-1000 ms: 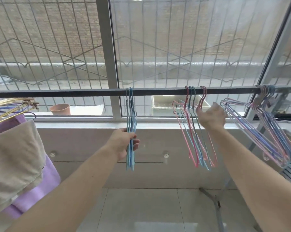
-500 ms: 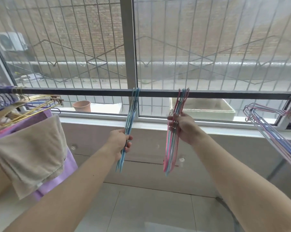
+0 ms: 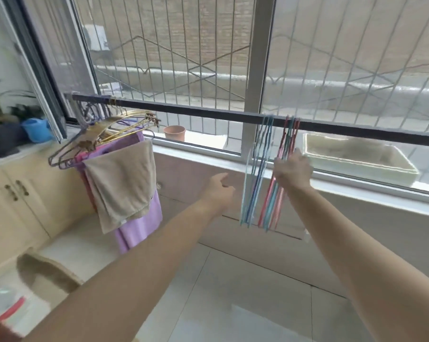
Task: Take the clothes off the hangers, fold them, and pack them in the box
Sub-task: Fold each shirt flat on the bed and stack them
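— While the right hand (image 3: 292, 169) grips the pink hangers (image 3: 274, 193) on the rail (image 3: 208, 112), the left hand (image 3: 219, 187) reaches out slack and empty.
— Risk?
— Snagging the loose blue hangers (image 3: 254, 183) just beside. The beige cloth (image 3: 124, 183) and purple garment (image 3: 139, 225) hang far left; between lies bare rail.

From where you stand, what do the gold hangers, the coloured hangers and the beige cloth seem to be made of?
The gold hangers look like metal with a shiny brass-like finish; they glint. The coloured hangers, thin wire shapes in blue, red and pink, look like plastic-coated wire, though the coating is a guess. The beige cloth looks like soft, matte terry or cotton, draping in thick folds.
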